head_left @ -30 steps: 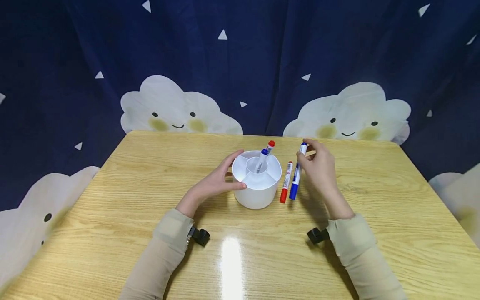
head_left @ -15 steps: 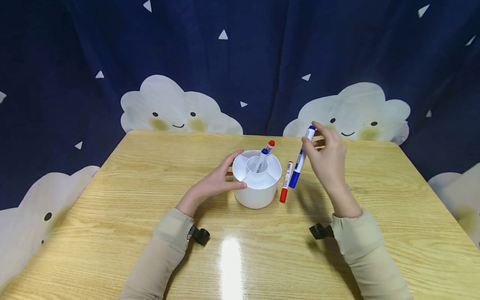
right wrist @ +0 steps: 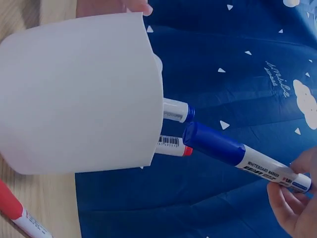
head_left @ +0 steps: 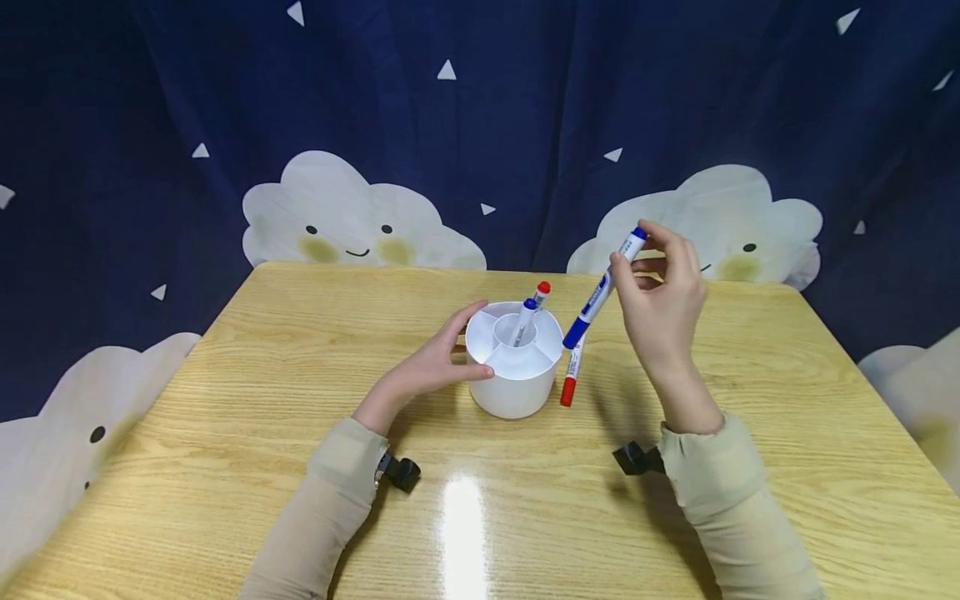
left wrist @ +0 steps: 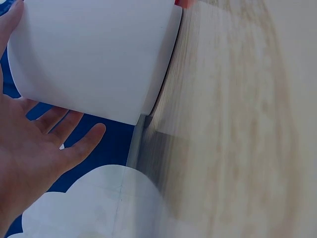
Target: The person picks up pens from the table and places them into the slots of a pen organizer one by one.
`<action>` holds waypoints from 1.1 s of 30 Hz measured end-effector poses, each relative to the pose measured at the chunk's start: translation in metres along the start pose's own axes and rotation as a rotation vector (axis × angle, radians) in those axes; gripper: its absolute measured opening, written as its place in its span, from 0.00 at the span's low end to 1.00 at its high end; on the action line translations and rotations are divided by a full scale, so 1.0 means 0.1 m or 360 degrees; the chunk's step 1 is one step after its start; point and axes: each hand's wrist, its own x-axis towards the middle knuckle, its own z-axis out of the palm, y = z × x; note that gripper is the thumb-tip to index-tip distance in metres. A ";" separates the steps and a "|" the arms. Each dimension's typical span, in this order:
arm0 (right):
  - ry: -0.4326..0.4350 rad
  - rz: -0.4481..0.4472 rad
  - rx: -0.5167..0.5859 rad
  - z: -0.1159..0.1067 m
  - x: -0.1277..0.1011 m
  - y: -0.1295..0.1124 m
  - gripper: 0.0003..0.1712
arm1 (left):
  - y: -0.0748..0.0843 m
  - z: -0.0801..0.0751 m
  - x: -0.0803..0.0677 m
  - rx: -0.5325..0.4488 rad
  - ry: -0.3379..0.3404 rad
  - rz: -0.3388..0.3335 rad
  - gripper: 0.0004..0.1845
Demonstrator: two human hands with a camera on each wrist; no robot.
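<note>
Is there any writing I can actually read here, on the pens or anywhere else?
"WHITEBOARD MARKER": on the blue marker held in the right hand.
Smaller print beneath it: too small to read.
Barcode digits on the red marker in the holder: blurred.
Label on the red marker on the table: unreadable.

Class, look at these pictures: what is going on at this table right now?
A person's left hand steadies a round white plastic pen holder on the wooden table. The right hand pinches a blue-capped whiteboard marker, tilted cap-down above the holder's rim. Two markers, one blue-tipped and one red-tipped, stand inside. A red-capped marker lies beside the holder.
</note>
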 end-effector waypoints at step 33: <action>-0.0123 -0.0166 0.0107 0.19 -0.25 0.01 0.13 | -0.02 0.00 0.01 0.0005 -0.0004 0.0006 0.50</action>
